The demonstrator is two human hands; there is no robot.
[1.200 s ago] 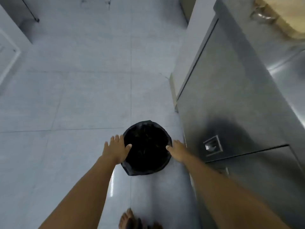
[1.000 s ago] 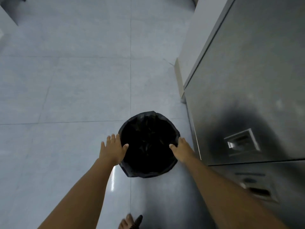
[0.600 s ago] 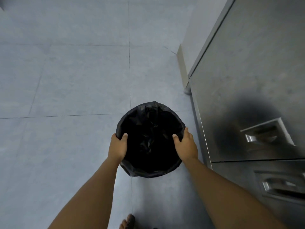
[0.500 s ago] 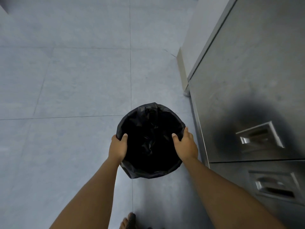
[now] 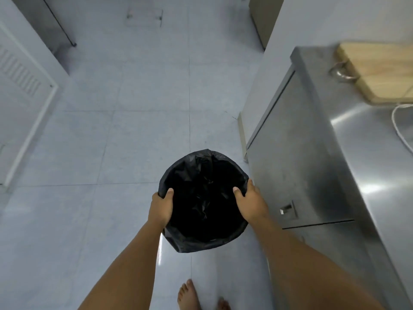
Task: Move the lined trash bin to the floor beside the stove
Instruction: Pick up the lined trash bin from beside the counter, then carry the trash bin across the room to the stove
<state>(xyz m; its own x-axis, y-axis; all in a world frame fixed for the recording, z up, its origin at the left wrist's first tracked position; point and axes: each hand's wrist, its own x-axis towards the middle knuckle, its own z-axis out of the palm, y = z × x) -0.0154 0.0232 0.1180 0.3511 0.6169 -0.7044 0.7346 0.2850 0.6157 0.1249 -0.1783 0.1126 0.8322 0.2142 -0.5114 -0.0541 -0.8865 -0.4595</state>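
Observation:
A round trash bin (image 5: 202,204) lined with a black plastic bag is in the middle of the view, over the grey tiled floor. My left hand (image 5: 161,208) grips its left rim, thumb hooked inside. My right hand (image 5: 251,202) grips the right rim the same way. The bin is close to the front of a stainless steel cabinet (image 5: 297,166) on its right. The bag's crumpled inside is dark. Whether the bin's base touches the floor is hidden.
The steel counter top (image 5: 368,175) runs along the right, with a wooden cutting board (image 5: 380,70) and a white cable (image 5: 400,128) on it. A white louvred door (image 5: 22,97) is at the left. My bare feet (image 5: 190,296) show at the bottom edge. Open grey floor tiles (image 5: 134,130) stretch ahead.
Both hands went from hovering open beside the bin to closing on its rim. Since then the view has tilted up and back, showing the counter top and far floor.

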